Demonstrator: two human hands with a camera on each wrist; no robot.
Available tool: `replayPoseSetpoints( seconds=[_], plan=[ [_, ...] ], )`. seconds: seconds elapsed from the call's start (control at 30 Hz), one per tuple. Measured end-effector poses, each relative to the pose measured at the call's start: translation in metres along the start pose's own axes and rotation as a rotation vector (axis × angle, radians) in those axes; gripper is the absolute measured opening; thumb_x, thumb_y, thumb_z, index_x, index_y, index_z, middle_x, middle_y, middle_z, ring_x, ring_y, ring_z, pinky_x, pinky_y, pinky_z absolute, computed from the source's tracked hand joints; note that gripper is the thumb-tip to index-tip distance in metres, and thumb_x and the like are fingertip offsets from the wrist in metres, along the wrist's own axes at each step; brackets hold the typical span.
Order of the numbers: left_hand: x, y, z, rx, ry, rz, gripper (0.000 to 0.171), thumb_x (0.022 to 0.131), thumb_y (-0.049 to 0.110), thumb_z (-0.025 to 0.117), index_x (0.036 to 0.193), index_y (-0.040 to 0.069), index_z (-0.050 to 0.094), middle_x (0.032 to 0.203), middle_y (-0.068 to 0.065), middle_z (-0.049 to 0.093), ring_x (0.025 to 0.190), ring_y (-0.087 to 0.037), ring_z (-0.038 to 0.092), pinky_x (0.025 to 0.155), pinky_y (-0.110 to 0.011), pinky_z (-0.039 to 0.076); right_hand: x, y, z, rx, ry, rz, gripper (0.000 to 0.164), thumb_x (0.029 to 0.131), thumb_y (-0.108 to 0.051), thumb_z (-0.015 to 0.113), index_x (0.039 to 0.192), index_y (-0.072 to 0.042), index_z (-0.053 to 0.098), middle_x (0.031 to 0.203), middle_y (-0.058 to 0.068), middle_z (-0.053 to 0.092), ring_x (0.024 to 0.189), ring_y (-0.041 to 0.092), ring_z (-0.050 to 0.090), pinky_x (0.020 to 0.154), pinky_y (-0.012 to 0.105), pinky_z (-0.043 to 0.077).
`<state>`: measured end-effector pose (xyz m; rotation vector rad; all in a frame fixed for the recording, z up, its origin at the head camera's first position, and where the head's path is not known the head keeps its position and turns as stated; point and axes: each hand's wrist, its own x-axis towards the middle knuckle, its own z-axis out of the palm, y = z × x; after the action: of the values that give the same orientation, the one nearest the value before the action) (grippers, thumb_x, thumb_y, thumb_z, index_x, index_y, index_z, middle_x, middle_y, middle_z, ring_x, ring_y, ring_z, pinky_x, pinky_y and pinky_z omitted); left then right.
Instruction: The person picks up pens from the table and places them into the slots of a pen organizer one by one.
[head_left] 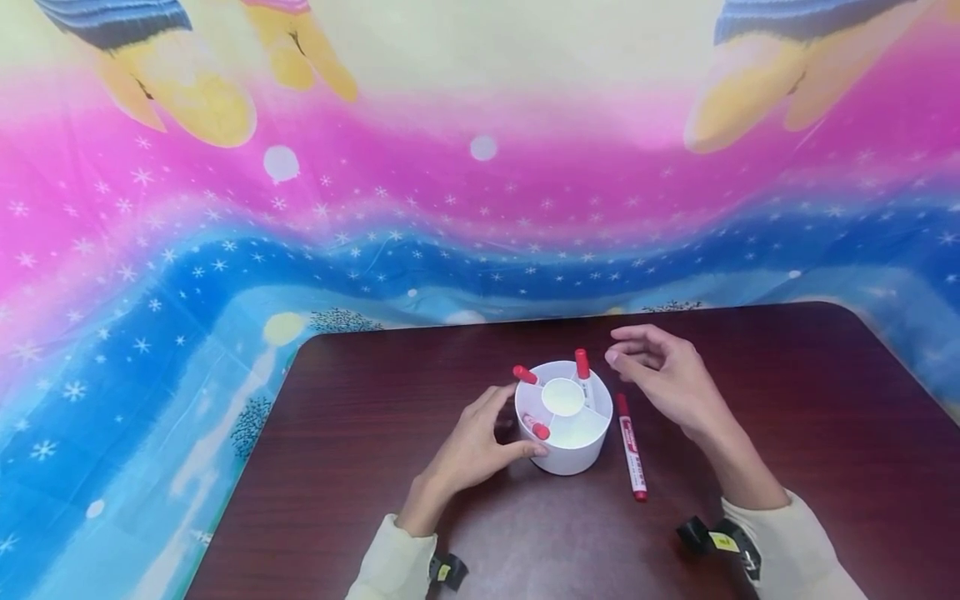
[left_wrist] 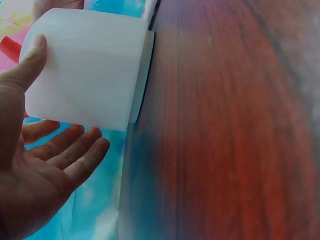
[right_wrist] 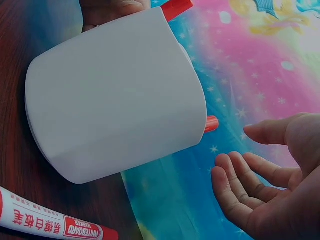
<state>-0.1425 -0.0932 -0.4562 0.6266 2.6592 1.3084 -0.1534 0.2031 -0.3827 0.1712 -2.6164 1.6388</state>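
A round white pen holder (head_left: 576, 460) with compartments around a central cup stands upright on the table. Three red-capped markers lean in it: one at the back right (head_left: 582, 364), one at the back left (head_left: 524, 374), one at the front left (head_left: 539, 430). My left hand (head_left: 474, 442) rests against the holder's left side, thumb touching the near wall, fingers extended in the left wrist view (left_wrist: 45, 165). Another whiteboard marker (head_left: 632, 450), white with red ends, lies right of the holder. My right hand (head_left: 675, 379) hovers beyond that marker, fingers loosely bent, holding nothing.
The dark wooden table (head_left: 337, 467) has rounded far corners. A colourful printed cloth (head_left: 450, 208) hangs behind it and along its left side. Black straps with yellow labels sit at both wrists, such as the right strap (head_left: 723, 542).
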Motion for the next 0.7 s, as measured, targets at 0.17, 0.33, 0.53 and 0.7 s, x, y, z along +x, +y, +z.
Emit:
replayPoseSetpoints(
  seconds=[0.17, 0.33, 0.53, 0.7],
  plan=[
    [-0.0001, -0.0028, -0.0067, -0.011, 0.057, 0.042, 0.077, 0.081, 0.046, 0.095, 0.146, 0.023, 0.06, 0.135, 0.007, 0.065, 0.117, -0.013, 0.071, 0.102, -0.03, 0.062, 0.0014, -0.0008, -0.0032, 0.01, 0.012, -0.006, 0.043, 0.105, -0.024, 0.072, 0.143, -0.004, 0.064, 0.125, 0.022, 0.073, 0.09, -0.001, 0.074, 0.084, 0.018, 0.062],
    [0.0001, -0.0037, -0.0092, -0.038, 0.071, 0.061, 0.073, 0.081, 0.043, 0.096, 0.142, 0.023, 0.061, 0.133, 0.008, 0.064, 0.117, -0.013, 0.071, 0.102, -0.028, 0.061, 0.0018, -0.0008, -0.0061, 0.018, 0.013, -0.009, 0.044, 0.106, -0.025, 0.07, 0.144, -0.003, 0.063, 0.125, 0.023, 0.072, 0.091, -0.002, 0.074, 0.086, 0.02, 0.063],
    [0.0, -0.003, -0.0076, -0.034, 0.06, 0.058, 0.079, 0.082, 0.04, 0.095, 0.148, 0.02, 0.058, 0.136, 0.004, 0.065, 0.119, -0.014, 0.07, 0.104, -0.032, 0.062, 0.0012, 0.0006, -0.0074, 0.014, 0.015, -0.008, 0.044, 0.106, -0.026, 0.07, 0.143, -0.003, 0.063, 0.124, 0.022, 0.072, 0.091, 0.0, 0.074, 0.087, 0.021, 0.064],
    [0.0015, -0.0012, -0.0044, -0.043, 0.046, 0.066, 0.081, 0.082, 0.038, 0.095, 0.151, 0.021, 0.057, 0.134, 0.005, 0.065, 0.12, -0.014, 0.07, 0.104, -0.034, 0.062, -0.0011, 0.0035, -0.0093, 0.018, 0.008, -0.005, 0.044, 0.106, -0.025, 0.07, 0.143, -0.002, 0.062, 0.124, 0.024, 0.072, 0.091, 0.0, 0.075, 0.085, 0.017, 0.062]
  ],
)
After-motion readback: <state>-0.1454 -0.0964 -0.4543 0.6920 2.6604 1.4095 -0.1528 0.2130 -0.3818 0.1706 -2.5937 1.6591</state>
